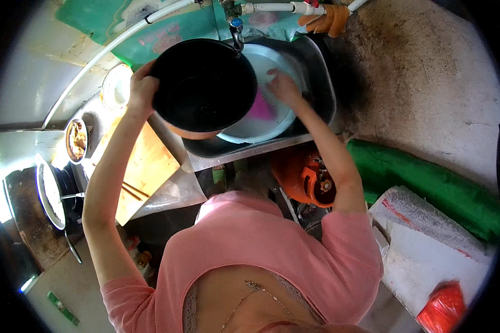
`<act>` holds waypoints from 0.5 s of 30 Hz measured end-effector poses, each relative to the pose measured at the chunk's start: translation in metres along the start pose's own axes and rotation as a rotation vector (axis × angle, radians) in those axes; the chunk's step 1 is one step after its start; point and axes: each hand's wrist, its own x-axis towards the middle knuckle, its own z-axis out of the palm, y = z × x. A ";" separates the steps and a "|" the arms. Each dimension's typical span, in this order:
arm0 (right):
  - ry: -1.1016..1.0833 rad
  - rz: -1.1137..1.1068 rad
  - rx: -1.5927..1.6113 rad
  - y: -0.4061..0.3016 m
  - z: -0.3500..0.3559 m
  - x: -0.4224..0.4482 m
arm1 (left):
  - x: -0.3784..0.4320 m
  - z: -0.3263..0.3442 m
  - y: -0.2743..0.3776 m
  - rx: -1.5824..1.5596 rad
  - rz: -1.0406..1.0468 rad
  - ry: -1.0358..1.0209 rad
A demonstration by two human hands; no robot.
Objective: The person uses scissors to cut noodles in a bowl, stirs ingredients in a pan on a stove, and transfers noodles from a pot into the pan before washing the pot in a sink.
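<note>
A large round pot with a black inside [204, 85] hangs tilted over the left part of a steel sink [327, 91], gripped at its left rim by my left hand [141, 91]. Beneath the pot's right side, a pale blue basin [271, 135] with cloudy water sits in the sink. My right hand [284, 87] is over the basin, its fingers bent; whether they pinch anything cannot be made out. Close to it, something pink [261, 106] lies in the water. A metal tap [236, 35] stands just above the pot's upper right rim.
Left of the sink lie a wooden cutting board [158, 166] with chopsticks [134, 191], a bowl of food [76, 140] and a white bowl [116, 87]. Farther left is a wide pan [50, 191]. An orange gas cylinder [293, 175] stands below the sink. Orange gloves [331, 21] hang on the pipe.
</note>
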 end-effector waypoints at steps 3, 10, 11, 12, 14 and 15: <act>0.049 -0.186 -0.367 -0.018 0.053 -0.036 | -0.023 -0.033 0.012 0.000 -0.002 0.068; -0.072 0.030 -0.062 0.026 0.111 0.004 | -0.088 -0.101 0.039 0.169 0.028 0.259; -0.059 0.039 -0.110 0.029 0.112 0.004 | -0.095 -0.121 0.033 0.187 0.014 0.300; -0.055 0.043 -0.161 0.015 0.104 0.001 | -0.106 -0.132 0.028 0.156 0.006 0.325; -0.086 0.046 -0.138 0.003 0.087 0.005 | -0.119 -0.145 0.023 0.097 0.013 0.356; -0.143 0.051 -0.070 0.006 0.078 0.005 | -0.123 -0.151 0.015 0.096 0.016 0.384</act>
